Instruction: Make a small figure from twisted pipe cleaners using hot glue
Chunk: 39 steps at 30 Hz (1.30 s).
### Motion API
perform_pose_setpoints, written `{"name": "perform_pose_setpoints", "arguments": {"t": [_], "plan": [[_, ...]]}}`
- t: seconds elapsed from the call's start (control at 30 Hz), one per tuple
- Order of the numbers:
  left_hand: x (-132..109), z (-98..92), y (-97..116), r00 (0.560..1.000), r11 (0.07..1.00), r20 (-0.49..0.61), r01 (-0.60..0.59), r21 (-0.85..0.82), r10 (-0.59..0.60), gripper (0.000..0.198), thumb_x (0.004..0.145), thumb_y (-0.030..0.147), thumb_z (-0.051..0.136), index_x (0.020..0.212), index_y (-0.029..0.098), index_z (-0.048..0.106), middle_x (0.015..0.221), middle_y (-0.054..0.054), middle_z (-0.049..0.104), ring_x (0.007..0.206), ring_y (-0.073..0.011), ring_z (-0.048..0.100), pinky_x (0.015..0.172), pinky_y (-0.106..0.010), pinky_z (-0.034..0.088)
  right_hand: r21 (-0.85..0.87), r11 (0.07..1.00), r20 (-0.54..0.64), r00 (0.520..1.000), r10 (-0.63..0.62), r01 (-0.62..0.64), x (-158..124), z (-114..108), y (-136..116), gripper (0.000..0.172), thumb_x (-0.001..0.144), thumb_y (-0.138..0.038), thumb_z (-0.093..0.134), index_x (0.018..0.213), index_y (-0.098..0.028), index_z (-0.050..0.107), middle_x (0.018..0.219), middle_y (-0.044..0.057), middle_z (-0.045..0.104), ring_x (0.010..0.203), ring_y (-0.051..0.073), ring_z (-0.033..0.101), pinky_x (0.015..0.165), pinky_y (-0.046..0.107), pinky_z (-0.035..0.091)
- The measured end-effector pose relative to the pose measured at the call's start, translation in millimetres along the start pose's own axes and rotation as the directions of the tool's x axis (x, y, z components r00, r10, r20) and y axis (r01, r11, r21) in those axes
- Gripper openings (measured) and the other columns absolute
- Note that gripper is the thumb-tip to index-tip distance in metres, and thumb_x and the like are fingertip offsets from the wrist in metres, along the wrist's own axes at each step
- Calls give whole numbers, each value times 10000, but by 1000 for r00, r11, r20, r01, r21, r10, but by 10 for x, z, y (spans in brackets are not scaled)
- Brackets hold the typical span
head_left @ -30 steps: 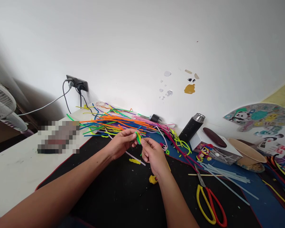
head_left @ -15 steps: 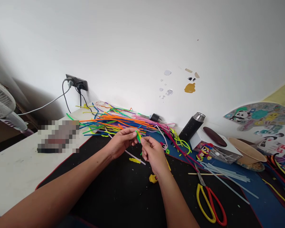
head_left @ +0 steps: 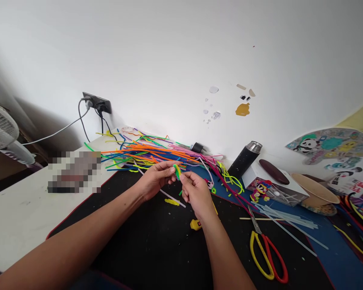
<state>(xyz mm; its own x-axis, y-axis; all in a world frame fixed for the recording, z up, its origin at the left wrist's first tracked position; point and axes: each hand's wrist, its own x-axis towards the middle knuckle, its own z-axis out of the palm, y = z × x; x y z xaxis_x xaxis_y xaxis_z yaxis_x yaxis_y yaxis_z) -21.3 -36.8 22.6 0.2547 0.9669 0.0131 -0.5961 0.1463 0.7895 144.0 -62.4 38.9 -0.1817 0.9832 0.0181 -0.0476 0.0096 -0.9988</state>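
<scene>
Between my two hands is a small green and yellow pipe cleaner piece [head_left: 177, 172], held above the black mat [head_left: 145, 245]. My left hand [head_left: 160, 177] pinches its left side between thumb and fingers. From the right, my right hand [head_left: 196, 192] grips its lower edge with thumb and forefinger. Below them lies a short yellow pipe cleaner piece [head_left: 171, 201], touching a pale lilac stem. A yellow-handled tool [head_left: 195, 224] rests partly hidden under my right wrist.
Behind my hands spreads a pile of coloured pipe cleaners [head_left: 145, 153]. To the right are scissors [head_left: 264, 251], clear glue sticks [head_left: 290, 220], a small colourful figure [head_left: 260, 191], a tissue box [head_left: 268, 177] and a leaning black thermos [head_left: 244, 161]. A fan [head_left: 3, 129] stands far left.
The green and yellow piece has turned slightly between my fingertips. Both hands stay in nearly the same place, and the view has shifted a little.
</scene>
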Motion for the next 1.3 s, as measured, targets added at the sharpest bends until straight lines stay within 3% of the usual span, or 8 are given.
{"name": "perform_pose_setpoints", "arguments": {"t": [0.17,0.37,0.5,0.6,0.73,0.9,1.1,1.3], "plan": [[32,-35,6,1000,1000,4,-14,12,14,278,678,318,948,778,126,773,692,-41,697,626,-115,615,579,-209,477,-39,999,15,1000,-17,17,0,-18,8,360,899,-539,692,912,-182,654,498,-102,438,381,70,376,398,210,270],[116,-153,56,992,995,-103,-86,-60,79,256,688,302,937,779,138,764,733,-28,696,658,-124,621,586,-227,484,-73,996,-103,993,-66,58,33,30,26,388,899,-573,672,928,-186,667,527,-94,436,398,85,381,403,220,276],[156,-231,64,987,992,-138,-93,-86,81,267,682,308,940,793,145,760,733,-18,682,666,-125,614,593,-236,489,-248,967,-78,994,-73,51,41,120,58,339,919,-537,633,905,-200,677,551,-71,477,438,116,418,441,239,318],[164,-260,73,987,990,-138,-92,-103,77,274,682,319,939,787,153,749,705,-13,668,655,-130,614,597,-247,493,-494,862,4,992,-125,111,5,134,78,255,943,-438,607,866,-211,693,696,-11,638,601,156,566,560,255,399],[164,-268,83,985,988,-155,-88,-125,68,295,669,326,944,789,158,734,687,-8,666,661,-136,632,590,-243,481,-768,633,84,995,-53,98,-83,72,48,197,962,-358,599,922,-219,732,716,-9,681,650,170,598,592,263,368],[170,-269,67,984,986,-172,-71,-150,44,312,659,317,950,805,156,727,687,-2,662,655,-130,636,571,-230,465,-936,340,107,994,31,90,-137,38,-58,167,978,-335,619,1004,-237,752,808,4,750,722,179,659,610,269,358],[178,-296,50,986,984,-160,-63,-167,36,321,644,312,959,813,160,733,697,3,669,653,-122,627,572,-223,465,-964,241,145,984,108,115,-125,130,-85,105,938,-289,681,933,-254,780,840,5,783,762,188,699,632,272,380],[167,-300,38,992,986,-122,-53,-159,33,299,683,321,936,835,159,735,757,-21,703,666,-125,633,586,-227,464,-983,143,135,982,129,116,-34,195,-157,145,958,-269,642,953,-249,786,912,37,797,885,224,721,736,285,424]]}}
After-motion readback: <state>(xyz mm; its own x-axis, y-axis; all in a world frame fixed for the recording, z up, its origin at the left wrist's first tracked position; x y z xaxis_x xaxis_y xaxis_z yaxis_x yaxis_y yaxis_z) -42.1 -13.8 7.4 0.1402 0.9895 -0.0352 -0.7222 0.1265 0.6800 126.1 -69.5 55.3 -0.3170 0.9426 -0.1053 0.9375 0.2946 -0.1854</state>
